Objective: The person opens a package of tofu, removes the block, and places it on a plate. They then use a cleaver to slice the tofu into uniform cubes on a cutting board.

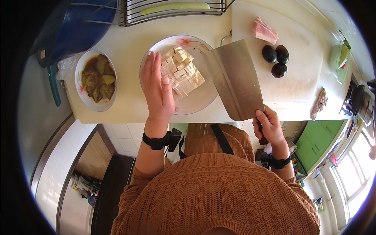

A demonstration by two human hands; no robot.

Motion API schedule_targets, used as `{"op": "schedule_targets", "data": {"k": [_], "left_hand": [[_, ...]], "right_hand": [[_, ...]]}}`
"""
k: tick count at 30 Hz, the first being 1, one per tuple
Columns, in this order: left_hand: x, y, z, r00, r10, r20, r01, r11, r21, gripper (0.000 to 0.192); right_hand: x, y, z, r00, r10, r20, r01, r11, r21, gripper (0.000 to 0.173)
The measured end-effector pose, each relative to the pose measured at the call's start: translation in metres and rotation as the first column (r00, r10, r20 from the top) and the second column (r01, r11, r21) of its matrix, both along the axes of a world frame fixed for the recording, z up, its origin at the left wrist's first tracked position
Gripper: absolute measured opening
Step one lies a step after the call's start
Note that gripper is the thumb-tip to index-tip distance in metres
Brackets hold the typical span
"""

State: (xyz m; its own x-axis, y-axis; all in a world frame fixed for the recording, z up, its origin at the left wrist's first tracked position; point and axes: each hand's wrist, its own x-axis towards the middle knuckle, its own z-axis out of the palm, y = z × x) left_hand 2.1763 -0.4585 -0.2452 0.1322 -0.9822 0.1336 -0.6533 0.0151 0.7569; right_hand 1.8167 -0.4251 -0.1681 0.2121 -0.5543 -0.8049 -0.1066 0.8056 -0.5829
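Note:
Diced white tofu (pixel 182 70) lies heaped in a wide white plate (pixel 202 97) with a blue rim and a pink flower print. My left hand (pixel 158 85) is upright at the plate's left side, fingers extended and thumb toward the tofu; whether it touches the cubes I cannot tell. In my right hand (pixel 268 123) is the handle of a Chinese cleaver (pixel 238 82). Its broad blade points up and to the left, over the plate's right rim, with small white bits stuck on it.
A cutting board (pixel 302 79) holds a piece of raw pink meat (pixel 264 30) and three dark, shiny egg-shaped items (pixel 279 70). At left stands an oval dish of cooked food (pixel 98 79). Behind are a wire rack (pixel 173 14) and a blue vessel (pixel 79 26). A crumpled cloth (pixel 319 104) lies far right.

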Motion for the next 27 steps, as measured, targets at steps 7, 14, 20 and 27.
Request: {"op": "schedule_targets", "data": {"k": [7,14,20,27], "left_hand": [[0.002,0.006,-0.004,0.997,-0.016,-0.074,0.021,0.998,0.063,0.075],[-0.032,0.053,0.023,0.707,0.38,-0.596,-0.331,0.923,0.196,0.07],[-0.04,0.074,0.041,0.502,0.508,-0.7,-0.266,0.861,0.434,0.07],[-0.017,0.066,0.043,0.433,0.514,-0.74,-0.195,0.855,0.48,0.073]], "right_hand": [[0.004,-0.001,-0.003,0.999,0.033,0.006,-0.033,0.999,-0.029,0.022],[0.017,-0.008,0.015,0.983,0.077,-0.166,-0.091,0.993,-0.077,0.021],[0.023,-0.012,0.042,0.936,0.191,-0.295,-0.228,0.969,-0.096,0.024],[0.013,-0.003,0.05,0.997,-0.04,-0.068,0.037,0.998,-0.056,0.037]]}}
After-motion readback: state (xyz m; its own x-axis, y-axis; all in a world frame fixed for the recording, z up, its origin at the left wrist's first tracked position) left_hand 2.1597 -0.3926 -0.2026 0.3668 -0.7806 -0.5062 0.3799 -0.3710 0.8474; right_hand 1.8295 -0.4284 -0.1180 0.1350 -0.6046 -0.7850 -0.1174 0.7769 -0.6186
